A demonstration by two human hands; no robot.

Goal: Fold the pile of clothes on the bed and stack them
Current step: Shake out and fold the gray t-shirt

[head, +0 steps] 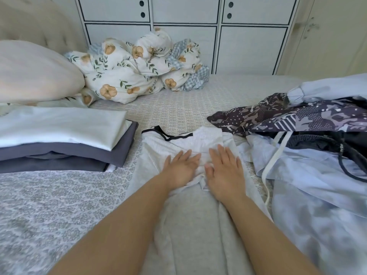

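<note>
At the far left a pale pillow (33,76) leans on the headboard, and in front of it stands a stack of folded clothes (59,139): a white piece on top, dark grey-blue ones beneath, its right edge just short of the white garment. Behind, a bunched floral duvet (137,68) lies against the white cabinet (186,26).

The left hand (181,167) lies flat, fingers straight and slightly spread, pressing on the white garment with black trim (158,143) spread in the middle of the bed (59,205). Just beside it, thumbs nearly touching, the right hand (224,169) lies flat the same way, fingers straight, palm on the same cloth; neither hand grips anything. The garment's black-edged end points away from the person.

Bare patterned sheet lies open between the garment and the duvet, and at the lower left below the stack.

At the right the unfolded pile (309,155) crowds the garment's right edge: a dark patterned piece (288,116), light blue cloth, a black item with a cord.
</note>
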